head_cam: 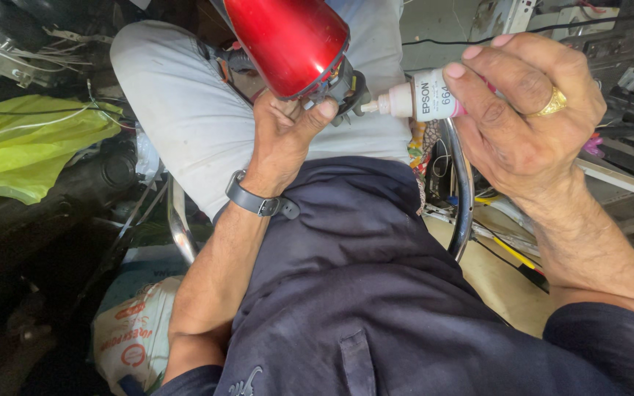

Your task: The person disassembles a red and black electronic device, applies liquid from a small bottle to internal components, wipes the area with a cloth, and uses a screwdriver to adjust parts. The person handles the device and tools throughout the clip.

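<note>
My left hand [284,132] grips the lower rim of a glossy red rounded housing [288,40] with a black mechanism [343,88] at its edge, held over my lap. My right hand [526,103], with a gold ring on one finger, holds a small white squeeze bottle [420,99] with a pink end. The bottle lies sideways, and its thin nozzle tip touches the black mechanism. A black watch [254,202] is on my left wrist. I wear a dark blue shirt [361,293] and light grey trousers [185,110].
A yellow-green plastic sheet [31,143] lies at the left amid dark machine parts and wires. A white printed sack [133,334] sits at lower left. Chrome chair tubing [464,191] curves beside my leg. Cluttered equipment [618,66] fills the upper right; a yellow-handled tool [511,253] lies on the floor.
</note>
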